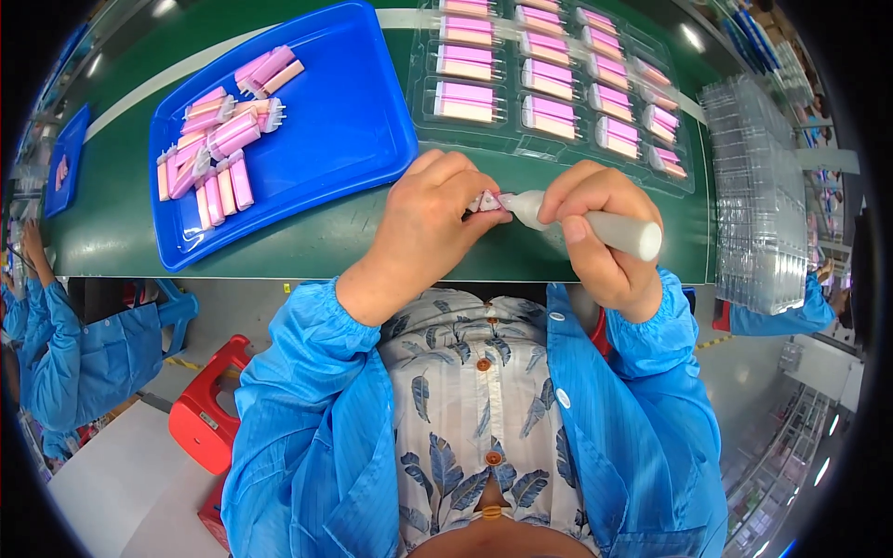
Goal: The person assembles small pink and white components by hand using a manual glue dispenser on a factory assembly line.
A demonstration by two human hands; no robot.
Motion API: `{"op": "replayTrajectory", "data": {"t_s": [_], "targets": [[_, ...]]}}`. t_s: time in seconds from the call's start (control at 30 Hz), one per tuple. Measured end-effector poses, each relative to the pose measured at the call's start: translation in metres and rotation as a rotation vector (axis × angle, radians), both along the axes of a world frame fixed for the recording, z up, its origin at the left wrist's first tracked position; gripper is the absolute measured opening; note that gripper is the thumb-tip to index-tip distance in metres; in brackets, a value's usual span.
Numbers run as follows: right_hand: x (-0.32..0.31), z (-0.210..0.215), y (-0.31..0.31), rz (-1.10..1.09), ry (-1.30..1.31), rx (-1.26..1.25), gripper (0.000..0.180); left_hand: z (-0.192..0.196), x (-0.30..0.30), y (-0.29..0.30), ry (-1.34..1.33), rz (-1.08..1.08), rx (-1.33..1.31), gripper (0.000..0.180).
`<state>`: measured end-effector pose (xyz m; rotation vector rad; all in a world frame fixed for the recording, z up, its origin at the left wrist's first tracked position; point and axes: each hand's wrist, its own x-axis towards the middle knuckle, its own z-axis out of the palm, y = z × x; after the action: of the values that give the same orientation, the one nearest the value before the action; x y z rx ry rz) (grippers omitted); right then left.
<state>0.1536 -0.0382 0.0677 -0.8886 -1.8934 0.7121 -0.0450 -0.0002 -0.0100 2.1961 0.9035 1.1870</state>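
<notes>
My left hand (pixel 430 216), closed, pinches a small pink-and-white block (pixel 487 202) by its end; the fingers hide most of it. In my right hand (pixel 605 219) is a white tapered bottle (pixel 625 234), held slantwise with its narrow tip at the block's end. Whether the tip touches it, I cannot tell. To the left of my hands, a blue tray (pixel 335 153) holds several loose pink-and-cream blocks (pixel 233 135), some with thin pins. Beyond my hands, a clear blister tray (pixel 513 138) holds rows of such blocks (pixel 465 100) in its compartments.
A tall stack of clear blister trays (pixel 758 200) stands at the table's right end. The green tabletop (pixel 316 244) has its near edge close to me. Another blue tray (pixel 68 158) lies far left. Red stools (pixel 206 414) and people in blue smocks (pixel 98 353) are around.
</notes>
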Motion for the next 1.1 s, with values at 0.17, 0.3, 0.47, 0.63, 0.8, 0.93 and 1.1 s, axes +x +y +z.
{"op": "replayTrajectory", "data": {"t_s": [0.17, 0.3, 0.47, 0.63, 0.8, 0.93, 1.1], "targets": [[-0.004, -0.003, 0.005, -0.010, 0.020, -0.064, 0.004, 0.014, -0.006, -0.006, -0.033, 0.010, -0.190, 0.033], [-0.003, 0.001, -0.004, -0.059, 0.087, -0.113, 0.003, 0.007, -0.012, -0.016, -0.054, 0.043, -0.256, 0.034], [-0.010, 0.002, -0.019, -0.099, 0.105, -0.065, 0.005, -0.001, -0.005, -0.022, -0.054, 0.079, -0.154, 0.034], [-0.015, -0.003, -0.016, -0.110, 0.084, -0.089, 0.004, -0.002, -0.005, -0.022, -0.050, 0.089, -0.146, 0.033], [-0.016, -0.003, -0.015, -0.095, 0.042, -0.144, 0.003, 0.002, -0.008, -0.024, -0.096, 0.059, -0.170, 0.032], [-0.016, 0.001, -0.022, -0.127, 0.067, -0.111, 0.004, -0.004, -0.010, -0.027, -0.079, 0.079, -0.138, 0.031], [-0.022, 0.002, -0.035, -0.133, 0.112, -0.115, 0.007, -0.004, -0.008, -0.033, -0.089, 0.091, -0.095, 0.030]]}}
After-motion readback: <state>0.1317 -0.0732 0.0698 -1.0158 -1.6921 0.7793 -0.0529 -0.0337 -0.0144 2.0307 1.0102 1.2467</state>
